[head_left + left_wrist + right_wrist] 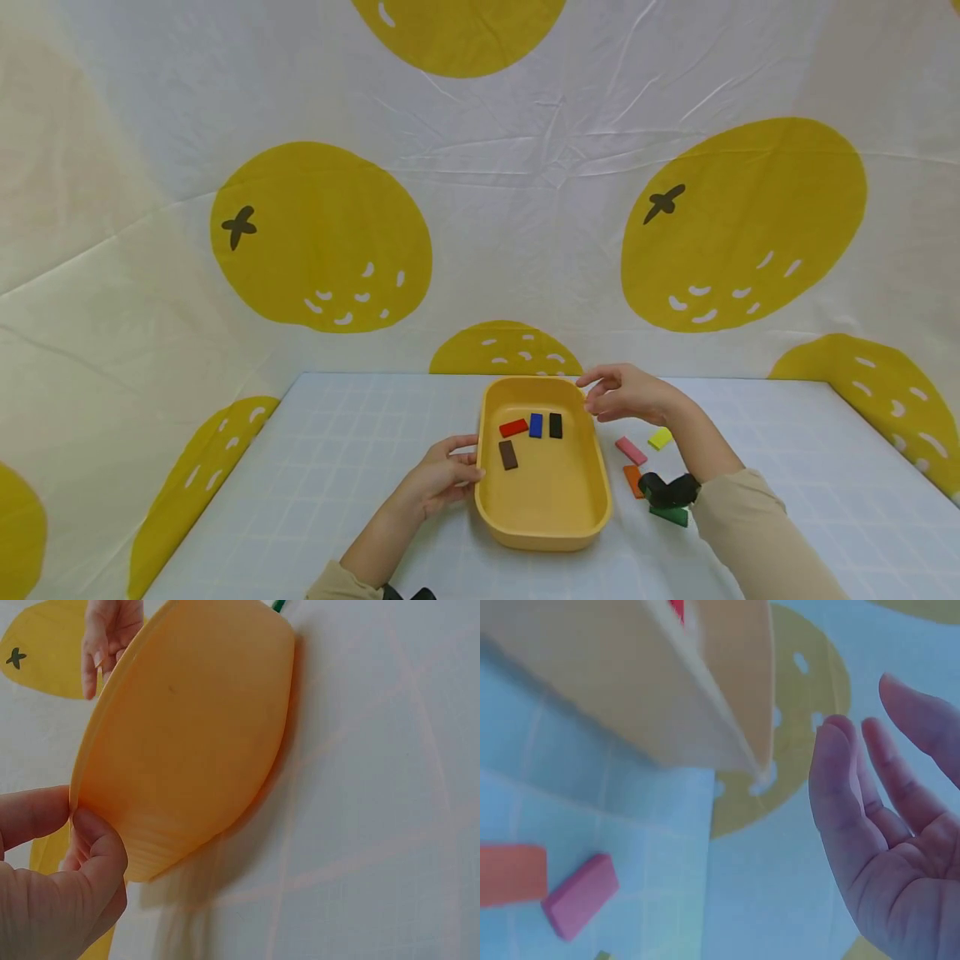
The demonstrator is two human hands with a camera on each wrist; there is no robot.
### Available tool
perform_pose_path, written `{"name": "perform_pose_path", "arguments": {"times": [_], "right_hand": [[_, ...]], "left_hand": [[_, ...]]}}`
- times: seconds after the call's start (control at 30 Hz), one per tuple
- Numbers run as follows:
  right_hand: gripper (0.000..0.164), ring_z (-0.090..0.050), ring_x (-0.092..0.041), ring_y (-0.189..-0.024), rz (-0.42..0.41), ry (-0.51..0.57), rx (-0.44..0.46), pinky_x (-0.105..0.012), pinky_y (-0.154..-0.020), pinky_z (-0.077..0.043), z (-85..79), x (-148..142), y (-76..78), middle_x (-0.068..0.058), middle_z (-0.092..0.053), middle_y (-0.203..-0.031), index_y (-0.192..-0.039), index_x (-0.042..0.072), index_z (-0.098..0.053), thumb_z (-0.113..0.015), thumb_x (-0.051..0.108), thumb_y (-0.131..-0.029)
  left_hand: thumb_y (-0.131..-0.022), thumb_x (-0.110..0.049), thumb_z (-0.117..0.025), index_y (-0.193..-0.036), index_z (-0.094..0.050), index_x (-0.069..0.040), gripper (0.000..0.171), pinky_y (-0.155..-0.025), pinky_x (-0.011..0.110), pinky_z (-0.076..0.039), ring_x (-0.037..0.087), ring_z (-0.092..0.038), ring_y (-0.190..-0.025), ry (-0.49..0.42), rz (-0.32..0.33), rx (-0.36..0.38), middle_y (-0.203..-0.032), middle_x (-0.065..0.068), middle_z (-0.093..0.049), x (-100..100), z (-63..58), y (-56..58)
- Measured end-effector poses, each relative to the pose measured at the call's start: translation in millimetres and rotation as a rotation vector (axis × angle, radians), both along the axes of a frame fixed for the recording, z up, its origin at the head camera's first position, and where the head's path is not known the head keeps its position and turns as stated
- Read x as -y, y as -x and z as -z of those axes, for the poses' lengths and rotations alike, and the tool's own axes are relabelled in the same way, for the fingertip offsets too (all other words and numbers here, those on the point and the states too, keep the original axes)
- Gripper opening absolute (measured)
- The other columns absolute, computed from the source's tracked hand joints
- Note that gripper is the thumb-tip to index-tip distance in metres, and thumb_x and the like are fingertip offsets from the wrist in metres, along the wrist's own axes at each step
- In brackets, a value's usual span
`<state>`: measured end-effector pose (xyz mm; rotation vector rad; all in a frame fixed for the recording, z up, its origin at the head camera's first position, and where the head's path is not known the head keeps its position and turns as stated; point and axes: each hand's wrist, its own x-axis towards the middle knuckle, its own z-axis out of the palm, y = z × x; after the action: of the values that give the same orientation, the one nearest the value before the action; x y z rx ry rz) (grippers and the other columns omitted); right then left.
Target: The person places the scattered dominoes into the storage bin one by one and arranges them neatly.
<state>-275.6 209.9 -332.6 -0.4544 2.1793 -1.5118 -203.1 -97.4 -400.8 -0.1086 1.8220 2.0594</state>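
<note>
My left hand (442, 477) pinches the left rim of a yellow plastic tray (540, 535) between thumb and fingers, as the left wrist view shows close up. Inside the tray lie a red block (513, 427), a blue block (536, 426), a black block (556, 426) and a brown block (508, 455), all small, flat and rectangular. By the far right corner of the tray is my right hand (628, 394), fingers loosely bent and spread. In the right wrist view nothing sits between that hand's (911, 825) fingers and thumb.
Right of the tray, a pink block (632, 451), a yellow block (660, 438), an orange block (633, 481) and a green block (670, 516) lie on the pale checked tabletop (300, 492), below my right forearm. A white curtain (517, 242) with yellow fruit prints hangs behind the table.
</note>
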Motion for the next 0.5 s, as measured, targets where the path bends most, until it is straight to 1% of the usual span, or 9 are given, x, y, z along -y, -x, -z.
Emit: {"name": "perform_pose_path", "arguments": {"times": [0.2,0.33,0.5], "right_hand": [[0.045,-0.060,-0.024,-0.085,0.040,-0.022,0.001,-0.046,-0.085,-0.048,-1.5,-24,-8.6,-0.012,-0.059,-0.092,-0.123,-0.008,-0.045,-0.064,0.009,-0.086],[0.048,-0.060,-0.023,-0.086,0.074,-0.037,0.000,-0.044,-0.084,-0.049,1.3,-38,-11.7,-0.014,-0.059,-0.094,-0.125,-0.008,-0.044,-0.065,0.011,-0.086],[0.051,-0.059,-0.024,-0.087,0.094,-0.049,0.001,-0.043,-0.084,-0.049,6.3,-53,-15.0,-0.011,-0.059,-0.095,-0.126,-0.009,-0.042,-0.064,0.014,-0.087]], "left_hand": [[-0.082,0.012,-0.058,-0.135,-0.036,0.005,0.058,-0.070,0.029,-0.051,0.018,-0.055,-0.079,0.011,-0.002,0.000,-0.105,0.016,-0.054,0,-0.5,-0.3],[-0.082,0.012,-0.057,-0.135,-0.036,0.005,0.057,-0.070,0.029,-0.051,0.018,-0.056,-0.080,0.011,0.001,-0.004,-0.104,0.015,-0.054,0,-0.5,-0.6],[-0.082,0.012,-0.057,-0.135,-0.037,0.005,0.057,-0.070,0.030,-0.051,0.019,-0.057,-0.081,0.008,0.001,-0.004,-0.104,0.015,-0.055,-1,0.0,-0.1]]}}
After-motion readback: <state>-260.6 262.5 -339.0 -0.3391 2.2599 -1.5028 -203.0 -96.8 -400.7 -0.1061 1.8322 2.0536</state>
